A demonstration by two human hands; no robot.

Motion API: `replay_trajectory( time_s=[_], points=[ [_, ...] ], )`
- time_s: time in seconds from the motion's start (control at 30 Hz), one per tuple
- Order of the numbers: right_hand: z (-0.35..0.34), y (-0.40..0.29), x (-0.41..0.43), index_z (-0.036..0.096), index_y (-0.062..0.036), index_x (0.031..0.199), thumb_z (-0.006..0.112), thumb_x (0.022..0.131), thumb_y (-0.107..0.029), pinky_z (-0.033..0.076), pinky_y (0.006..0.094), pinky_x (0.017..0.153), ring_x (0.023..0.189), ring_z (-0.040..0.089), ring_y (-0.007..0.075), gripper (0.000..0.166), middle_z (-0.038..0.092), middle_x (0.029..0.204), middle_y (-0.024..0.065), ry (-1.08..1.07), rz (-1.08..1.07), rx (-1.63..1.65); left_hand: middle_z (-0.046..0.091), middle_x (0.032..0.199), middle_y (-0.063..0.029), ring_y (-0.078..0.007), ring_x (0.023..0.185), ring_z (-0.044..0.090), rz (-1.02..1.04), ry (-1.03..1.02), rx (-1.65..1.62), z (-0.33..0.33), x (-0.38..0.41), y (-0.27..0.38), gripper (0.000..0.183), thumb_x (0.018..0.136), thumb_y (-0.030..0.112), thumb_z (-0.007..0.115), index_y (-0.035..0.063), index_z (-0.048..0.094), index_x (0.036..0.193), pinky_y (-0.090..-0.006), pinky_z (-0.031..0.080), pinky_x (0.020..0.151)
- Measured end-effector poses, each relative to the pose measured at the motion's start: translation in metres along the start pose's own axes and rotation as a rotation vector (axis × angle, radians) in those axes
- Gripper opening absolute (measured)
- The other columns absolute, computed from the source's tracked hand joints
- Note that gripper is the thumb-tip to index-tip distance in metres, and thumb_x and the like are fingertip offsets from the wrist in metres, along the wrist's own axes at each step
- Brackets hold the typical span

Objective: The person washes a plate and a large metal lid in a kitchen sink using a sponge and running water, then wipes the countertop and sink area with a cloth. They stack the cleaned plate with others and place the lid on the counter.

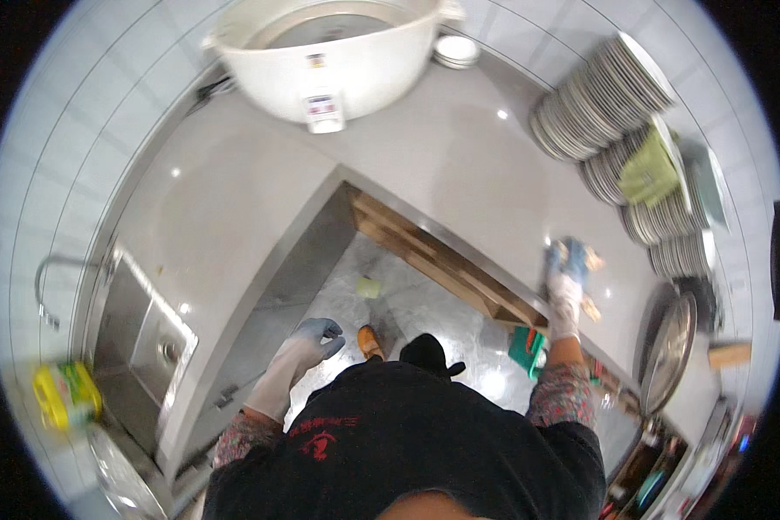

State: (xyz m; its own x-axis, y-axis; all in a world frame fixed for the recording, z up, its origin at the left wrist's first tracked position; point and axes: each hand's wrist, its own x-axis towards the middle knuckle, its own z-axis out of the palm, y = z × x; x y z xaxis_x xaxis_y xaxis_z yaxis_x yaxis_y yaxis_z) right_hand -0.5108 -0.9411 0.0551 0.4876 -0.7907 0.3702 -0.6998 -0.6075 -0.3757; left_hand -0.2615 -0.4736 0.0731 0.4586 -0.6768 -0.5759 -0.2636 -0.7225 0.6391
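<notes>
My left hand (318,338) wears a rubber glove with a blue-grey hand and a white cuff. It hangs over the floor beside the counter front, fingers loosely curled and thumb apart, holding nothing. A matching glove covers my right hand (567,260), which is blurred and pressed down on the grey countertop (494,169) near its front edge. Cream and orange bits of what looks like a crumpled cloth (593,261) stick out around that hand. Its exact shape is hidden under the glove and by blur.
A large white tub (325,71) stands at the corner, small plates (456,51) beside it. Plate stacks (601,97), a green cloth (651,170) and a round metal lid (669,354) line the right wall. At left are a sink (140,338) and yellow jug (68,395). A green basket (526,351) sits below.
</notes>
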Motion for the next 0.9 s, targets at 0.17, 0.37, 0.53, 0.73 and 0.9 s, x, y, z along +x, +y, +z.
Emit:
replay_trajectory(
  time_s=[0.17, 0.37, 0.53, 0.73, 0.9],
  points=[
    [0.047, -0.048, 0.032, 0.051, -0.0058, 0.128, 0.058, 0.092, -0.040, 0.034, 0.0522, 0.106, 0.126, 0.045, 0.0417, 0.050, 0.050, 0.131, 0.0224, -0.055, -0.068, -0.161, 0.069, 0.107, -0.0156, -0.0297, 0.103, 0.064, 0.213, 0.137, -0.018, -0.007, 0.056, 0.038, 0.030, 0.087, 0.027, 0.067, 0.0042, 0.069, 0.106, -0.0376, 0.049, 0.092],
    [0.099, -0.137, 0.094, 0.047, -0.0063, 0.136, 0.052, 0.094, -0.042, 0.029, 0.0544, 0.110, 0.133, 0.039, 0.0401, 0.055, 0.044, 0.142, 0.0200, -0.197, -0.205, 0.001, 0.069, 0.106, -0.0172, -0.0359, 0.102, 0.064, 0.447, 0.378, 0.115, -0.048, 0.140, 0.089, 0.028, 0.084, 0.022, 0.069, 0.0027, 0.070, 0.104, -0.0431, 0.048, 0.093],
    [0.145, -0.149, 0.180, 0.042, -0.0132, 0.145, 0.048, 0.094, -0.053, 0.016, 0.0540, 0.118, 0.145, 0.022, 0.0403, 0.065, 0.029, 0.156, 0.0176, -0.386, -0.228, 0.046, 0.068, 0.102, -0.0201, -0.0350, 0.095, 0.064, 0.626, 0.446, 0.217, -0.112, 0.218, 0.172, 0.021, 0.086, 0.016, 0.067, -0.0005, 0.068, 0.099, -0.0415, 0.050, 0.089],
    [0.164, -0.085, 0.248, 0.045, -0.0110, 0.143, 0.048, 0.094, -0.056, 0.018, 0.0491, 0.119, 0.146, 0.024, 0.0334, 0.067, 0.033, 0.155, 0.0144, -0.304, -0.076, 0.093, 0.067, 0.091, -0.0174, -0.0336, 0.085, 0.063, 0.729, 0.465, 0.139, -0.127, 0.343, 0.174, 0.018, 0.088, 0.014, 0.061, -0.0019, 0.067, 0.094, -0.0414, 0.051, 0.079],
    [0.089, -0.010, 0.188, 0.053, -0.0066, 0.134, 0.054, 0.094, -0.046, 0.025, 0.0469, 0.117, 0.138, 0.037, 0.0377, 0.056, 0.046, 0.145, 0.0167, -0.255, -0.075, 0.046, 0.063, 0.084, -0.0086, -0.0240, 0.078, 0.059, 0.737, 0.510, 0.234, -0.126, 0.360, 0.149, 0.012, 0.089, 0.010, 0.063, -0.0014, 0.065, 0.090, -0.0371, 0.049, 0.078]
  ],
)
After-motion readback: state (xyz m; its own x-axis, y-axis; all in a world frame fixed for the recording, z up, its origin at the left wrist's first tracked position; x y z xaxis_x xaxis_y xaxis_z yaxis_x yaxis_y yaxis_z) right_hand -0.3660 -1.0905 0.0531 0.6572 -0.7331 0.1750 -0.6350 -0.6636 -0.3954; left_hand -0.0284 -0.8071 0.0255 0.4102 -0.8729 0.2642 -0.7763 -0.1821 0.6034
